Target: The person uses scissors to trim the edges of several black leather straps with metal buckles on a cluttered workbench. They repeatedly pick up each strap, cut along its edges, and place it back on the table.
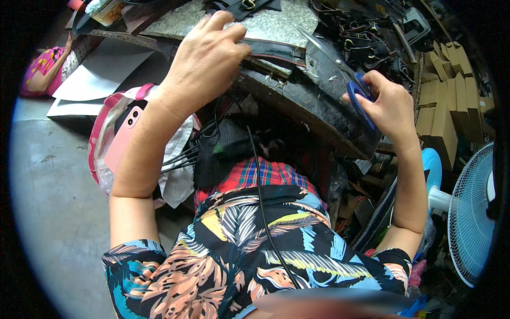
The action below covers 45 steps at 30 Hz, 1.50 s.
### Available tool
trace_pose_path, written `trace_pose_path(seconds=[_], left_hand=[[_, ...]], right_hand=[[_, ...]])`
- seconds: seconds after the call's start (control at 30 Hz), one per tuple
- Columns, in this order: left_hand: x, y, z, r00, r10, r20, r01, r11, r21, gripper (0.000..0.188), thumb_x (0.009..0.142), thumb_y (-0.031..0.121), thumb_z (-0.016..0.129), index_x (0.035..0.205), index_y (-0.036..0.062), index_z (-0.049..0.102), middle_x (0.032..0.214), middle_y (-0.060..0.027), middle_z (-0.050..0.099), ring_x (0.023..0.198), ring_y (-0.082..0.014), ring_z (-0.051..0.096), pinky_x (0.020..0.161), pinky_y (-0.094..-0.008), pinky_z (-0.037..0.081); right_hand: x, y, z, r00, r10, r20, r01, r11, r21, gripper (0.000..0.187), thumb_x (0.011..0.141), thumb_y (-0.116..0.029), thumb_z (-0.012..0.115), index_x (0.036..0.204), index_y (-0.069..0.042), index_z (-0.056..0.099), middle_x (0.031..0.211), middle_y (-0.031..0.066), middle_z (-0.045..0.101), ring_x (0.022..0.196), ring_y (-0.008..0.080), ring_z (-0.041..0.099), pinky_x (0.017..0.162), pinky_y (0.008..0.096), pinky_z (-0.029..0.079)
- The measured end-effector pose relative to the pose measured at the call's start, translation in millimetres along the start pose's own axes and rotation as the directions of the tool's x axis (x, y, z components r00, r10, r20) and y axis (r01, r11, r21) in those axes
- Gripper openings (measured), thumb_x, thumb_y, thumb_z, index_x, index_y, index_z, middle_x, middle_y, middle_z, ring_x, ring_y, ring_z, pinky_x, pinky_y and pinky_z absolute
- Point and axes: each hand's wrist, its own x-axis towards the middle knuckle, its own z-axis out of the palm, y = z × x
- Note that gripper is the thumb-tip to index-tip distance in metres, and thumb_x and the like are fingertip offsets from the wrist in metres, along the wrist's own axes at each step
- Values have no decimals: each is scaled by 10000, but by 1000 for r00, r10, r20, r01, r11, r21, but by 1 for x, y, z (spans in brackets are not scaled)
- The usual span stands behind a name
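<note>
My right hand (390,101) grips a pair of scissors (344,68) by the blue handles. The blades slant up and to the left over the bench, slightly parted. My left hand (210,58) is above the bench's near edge with its fingers bent; the fingertips point away, so what they hold, if anything, is hidden. Just beyond those fingers lies a black strap with a brass-coloured buckle (248,5). A dark strap with a reddish edge (279,51) rests to the right of my left hand, close to the bench edge.
Many dark buckled straps (366,37) are heaped at the far right of the stone-topped bench (183,22). Cardboard boxes (443,106) and a blue fan (473,212) stand at right. A pink phone (125,141) sits in a bag at left. Another person's arm (53,64) shows far left.
</note>
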Motion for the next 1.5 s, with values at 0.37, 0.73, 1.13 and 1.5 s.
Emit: trace_pose_path(seconds=[0.37,0.73,1.13,1.5], left_hand=[[44,19,52,992,-75,-104,17,882,-471,253,840,181,713,1086,150,661,926,-78,629,911,-292,671,755,-407,551],[54,15,81,958,-80,-275,-23,935,-353,119,900,199,652,901,81,660,844,-99,680,816,-302,691,706,-406,554],[58,18,80,938,-238,-253,108,893,-437,170,905,253,659,896,86,688,805,-118,685,806,-315,692,716,-425,546],[75,32,91,951,-309,24,296,883,-364,222,874,300,657,887,90,726,885,-122,709,857,-330,701,761,-460,548]], right_hand=[[-23,5,-9,999,41,-12,-42,998,-55,442,729,-430,838,936,-73,680,683,90,667,604,249,662,587,351,481],[-37,-5,-7,998,-44,-54,42,998,-35,427,722,-410,844,955,-89,686,699,95,680,615,254,682,569,349,485],[-31,-16,8,996,-88,-17,84,982,-168,385,755,-436,802,900,-111,655,687,108,685,636,293,697,576,387,532],[-32,-15,2,999,-38,5,38,989,-143,424,748,-440,813,920,-82,665,667,126,667,626,300,692,582,384,514]])
